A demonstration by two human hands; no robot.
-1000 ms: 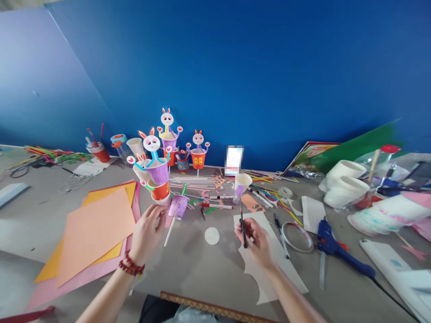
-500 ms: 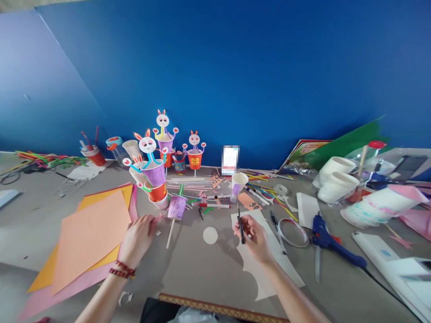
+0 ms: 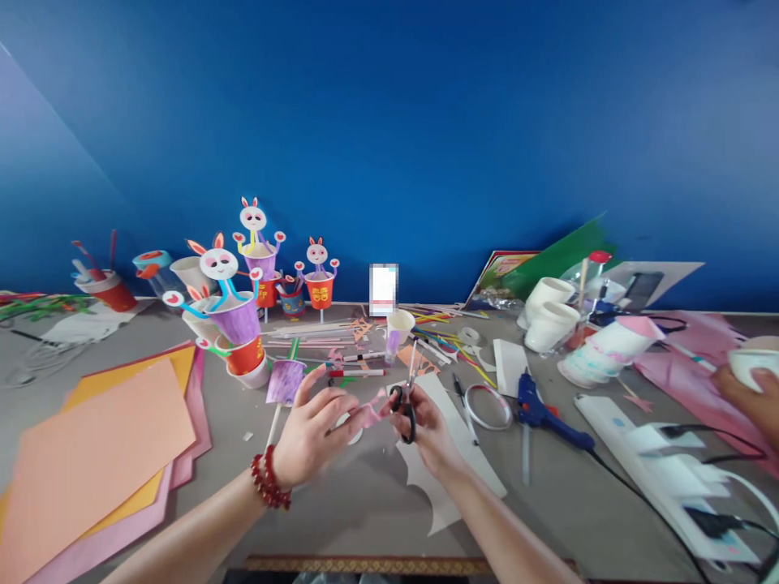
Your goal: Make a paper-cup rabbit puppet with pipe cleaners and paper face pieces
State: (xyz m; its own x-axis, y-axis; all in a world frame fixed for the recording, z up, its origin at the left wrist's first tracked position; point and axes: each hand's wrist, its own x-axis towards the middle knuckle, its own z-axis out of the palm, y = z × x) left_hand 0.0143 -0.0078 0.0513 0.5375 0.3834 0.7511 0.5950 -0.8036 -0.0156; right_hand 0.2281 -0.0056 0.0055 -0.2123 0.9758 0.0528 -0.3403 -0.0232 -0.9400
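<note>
My left hand [image 3: 320,430], with a red bead bracelet at the wrist, holds a small piece of pink paper [image 3: 372,410] at its fingertips. My right hand [image 3: 429,430] grips black-handled scissors [image 3: 409,410], their blades pointing up and away from me. Between the hands, the pink paper sits close to the scissor handles. A white paper circle [image 3: 355,435] lies partly hidden behind my left fingers. Under my right hand rests a white sheet [image 3: 435,495] with scalloped cut edges. Just beyond my left hand lies a purple cup on a stick [image 3: 286,381].
Bunny cup figures [image 3: 234,320] stand at back left, beside stacked coloured paper [image 3: 109,446]. Pens and sticks lie along the back. To the right are a blue glue gun [image 3: 548,418], a corded power strip [image 3: 663,478] and another person's hand [image 3: 751,405] holding a white cup.
My left hand has come right from beside the coloured paper, bringing the pink piece to the scissors. The view has turned right, and another person's hand with a cup now shows.
</note>
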